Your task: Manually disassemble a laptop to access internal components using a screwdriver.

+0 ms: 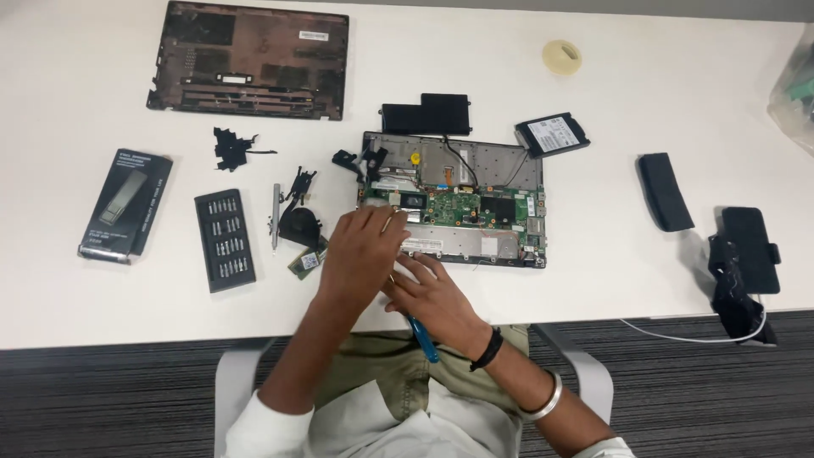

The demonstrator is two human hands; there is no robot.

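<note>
We are working well into stripping the opened grey laptop chassis (pixel 500 157) at the table's middle: its dark bottom cover (pixel 250 59), black battery (pixel 426 113), drive (pixel 552 134) and fan (pixel 300 226) are already lying apart. The green circuit board (pixel 462 205) is still sitting inside. Our left hand (pixel 363 253) is pressing curled fingers on the chassis's near-left corner, grip unclear; our right hand (pixel 437 298) is closing around a blue-handled tool (pixel 423 337).

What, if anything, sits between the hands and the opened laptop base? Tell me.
Nothing visible does. The left hand and right hand already rest at the front left edge of the opened laptop base, with no object between them.

We see bright, even light from overhead on the white table (pixel 610 280), with soft, short shadows. There is mild glare on the tabletop; the edges bow slightly, and the focus is a little soft.
</note>
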